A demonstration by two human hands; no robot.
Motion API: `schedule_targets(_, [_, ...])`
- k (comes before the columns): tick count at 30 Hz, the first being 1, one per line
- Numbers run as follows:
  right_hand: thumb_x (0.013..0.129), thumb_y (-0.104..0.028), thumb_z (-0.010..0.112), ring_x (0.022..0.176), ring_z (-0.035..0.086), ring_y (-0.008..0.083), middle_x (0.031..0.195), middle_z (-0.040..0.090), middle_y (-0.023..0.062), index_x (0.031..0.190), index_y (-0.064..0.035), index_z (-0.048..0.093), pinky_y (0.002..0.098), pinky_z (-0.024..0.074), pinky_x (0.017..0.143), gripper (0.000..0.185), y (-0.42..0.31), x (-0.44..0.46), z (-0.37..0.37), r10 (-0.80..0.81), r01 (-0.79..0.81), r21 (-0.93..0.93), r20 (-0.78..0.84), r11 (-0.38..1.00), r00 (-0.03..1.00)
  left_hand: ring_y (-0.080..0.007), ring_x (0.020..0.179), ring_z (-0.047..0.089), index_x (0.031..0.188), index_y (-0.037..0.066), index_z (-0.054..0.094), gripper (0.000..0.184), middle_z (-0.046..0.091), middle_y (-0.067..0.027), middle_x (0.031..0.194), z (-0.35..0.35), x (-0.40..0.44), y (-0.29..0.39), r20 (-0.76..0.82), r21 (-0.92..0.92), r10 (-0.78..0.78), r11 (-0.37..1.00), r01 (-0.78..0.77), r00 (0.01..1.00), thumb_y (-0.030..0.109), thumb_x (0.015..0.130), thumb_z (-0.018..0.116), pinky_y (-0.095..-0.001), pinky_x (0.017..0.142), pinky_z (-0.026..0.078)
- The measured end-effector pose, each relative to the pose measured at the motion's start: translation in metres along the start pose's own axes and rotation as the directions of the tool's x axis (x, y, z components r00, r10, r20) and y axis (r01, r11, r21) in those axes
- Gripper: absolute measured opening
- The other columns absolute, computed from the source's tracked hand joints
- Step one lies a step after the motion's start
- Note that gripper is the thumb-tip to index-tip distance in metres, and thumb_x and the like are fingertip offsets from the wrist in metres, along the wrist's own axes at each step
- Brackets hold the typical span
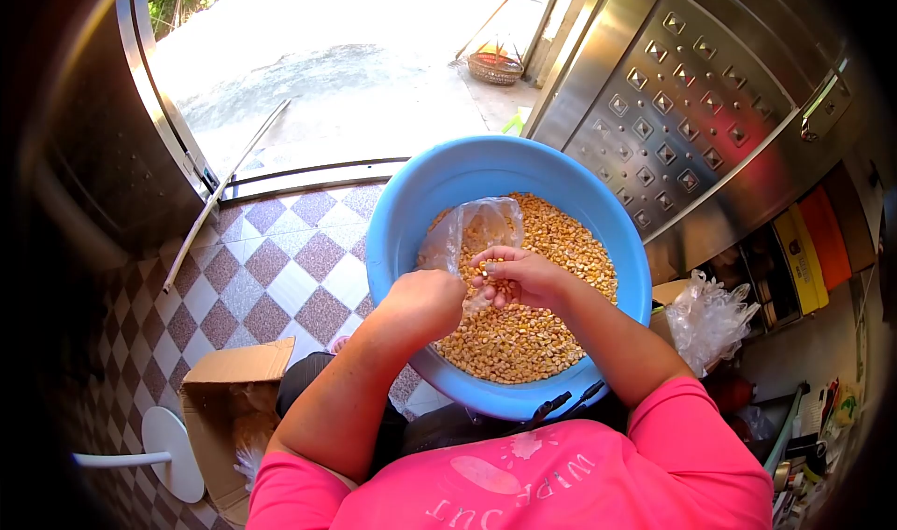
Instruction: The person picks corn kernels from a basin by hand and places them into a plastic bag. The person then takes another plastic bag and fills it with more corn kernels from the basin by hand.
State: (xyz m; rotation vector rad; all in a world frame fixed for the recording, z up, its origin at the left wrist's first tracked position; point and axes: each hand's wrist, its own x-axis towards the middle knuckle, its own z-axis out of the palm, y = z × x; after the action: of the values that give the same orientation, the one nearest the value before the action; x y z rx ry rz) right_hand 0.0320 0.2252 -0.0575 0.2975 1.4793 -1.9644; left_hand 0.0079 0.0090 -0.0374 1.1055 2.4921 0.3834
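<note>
A large blue plastic basin (397, 180) stands close in front of me, holding a wide heap of yellow corn kernels (570, 250). Over the left part of the heap lies a clear plastic bag (491, 217), its mouth toward my hands. My left hand (430, 301) is closed in a fist at the basin's left side, gripping the edge of the bag; its fingertips are hidden. Just right of it, my right hand (523, 276) is turned palm inward by the bag's mouth, its curled fingers around some corn kernels.
A cardboard box (210, 409) with bagged things and a white round base (173, 451) are at lower left. Bundled clear bags (710, 315) sit right of the basin. A metal door (682, 110) stands at right, a pole (224, 194) leans across the threshold, and a basket (495, 68) is outside.
</note>
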Motion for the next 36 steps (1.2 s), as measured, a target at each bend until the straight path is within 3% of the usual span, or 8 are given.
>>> schedule_targets(2, [0.093,-0.008,0.052,0.097,0.062,0.0269,0.111,0.056,0.0142,0.124,-0.0003,0.047,0.0382,0.0589,0.08,0.032,0.004,0.004,-0.005,-0.095,0.099,0.117,-0.037,0.988,0.995,-0.0344,0.086,0.065,0.094,0.008,0.07,0.025,0.068,-0.0172,0.088,-0.001,0.0,0.001,-0.002,-0.002,0.004,1.0,-0.004,1.0,0.01,0.078,0.051,-0.0441,0.077,0.052])
schedule_targets(8, [0.093,-0.009,0.054,0.114,0.054,0.0266,0.121,0.051,0.0137,0.13,-0.0007,0.045,0.0378,0.058,0.082,0.039,0.003,0.006,-0.006,-0.227,0.229,0.038,-0.044,0.973,0.973,-0.0342,0.086,0.065,0.094,0.007,0.069,0.024,0.068,-0.0171,0.088,-0.001,0.0,0.001,-0.009,0.006,0.01,1.0,-0.01,1.0,0.009,0.078,0.051,-0.0438,0.077,0.052])
schedule_targets(12, [0.091,-0.009,0.056,0.102,0.06,0.0224,0.121,0.051,0.012,0.124,0.0004,0.051,0.0349,0.0586,0.078,0.034,-0.004,0.006,-0.015,-0.273,0.251,-0.184,-0.113,0.951,0.955,-0.034,0.087,0.065,0.094,0.006,0.069,0.024,0.068,-0.0174,0.088,-0.004,-0.001,0.003,0.008,0.0,-0.004,1.0,0.004,1.0,0.009,0.079,0.051,-0.0437,0.078,0.052])
schedule_targets(18, [0.084,-0.003,0.055,0.076,0.064,0.0113,0.093,0.061,0.004,0.116,-0.0087,0.06,0.0255,0.0556,0.057,0.033,-0.008,0.013,-0.048,-0.641,0.339,-0.577,-0.466,0.743,0.61,-0.0347,0.086,0.065,0.093,0.005,0.068,0.023,0.067,-0.0182,0.088,-0.005,-0.002,0.004,0.008,0.003,-0.014,1.0,0.014,1.0,0.008,0.079,0.05,-0.0442,0.077,0.051])
schedule_targets(22, [0.088,-0.005,0.054,0.072,0.063,0.011,0.094,0.061,0.005,0.117,-0.0075,0.061,0.023,0.0529,0.051,0.03,-0.011,0.006,-0.044,-0.446,0.228,-0.496,-0.38,0.838,0.811,-0.0355,0.088,0.065,0.096,0.005,0.067,0.024,0.067,-0.0189,0.089,-0.01,-0.004,0.006,-0.029,-0.029,-0.048,0.998,0.047,0.998,0.007,0.08,0.05,-0.0442,0.077,0.051])
schedule_targets(25, [0.088,-0.004,0.053,0.081,0.063,0.0119,0.1,0.062,0.006,0.121,-0.0039,0.06,0.0239,0.0542,0.059,0.033,-0.009,0.007,-0.039,-0.291,0.158,-0.4,-0.299,0.903,0.909,-0.035,0.089,0.065,0.099,0.005,0.066,0.025,0.067,-0.0178,0.093,-0.012,-0.004,0.007,-0.063,-0.048,-0.076,0.996,0.073,0.995,0.006,0.08,0.049,-0.0436,0.079,0.051])
schedule_targets(28, [0.091,-0.003,0.048,0.102,0.06,0.0147,0.113,0.061,0.0067,0.124,0.0003,0.055,0.0298,0.0494,0.089,0.034,-0.022,0.004,-0.038,-0.682,0.609,-0.309,-0.288,0.731,0.672,-0.0347,0.09,0.064,0.102,0.006,0.066,0.026,0.066,-0.0157,0.098,-0.01,-0.003,0.005,-0.254,-0.07,-0.095,0.994,0.08,0.962,0.006,0.082,0.05,-0.0432,0.08,0.051])
schedule_targets(36, [0.085,0.003,0.054,0.091,0.06,0.0122,0.111,0.058,0.0069,0.121,-0.0022,0.058,0.0268,0.0503,0.083,0.036,-0.018,-0.003,-0.034,-0.706,0.447,-0.632,-0.235,0.633,0.668,-0.0338,0.093,0.063,0.104,0.005,0.065,0.024,0.065,-0.0142,0.102,-0.015,-0.004,0.005,-0.396,-0.148,-0.162,0.983,0.112,0.904,0.011,0.087,0.05,-0.0433,0.083,0.05])
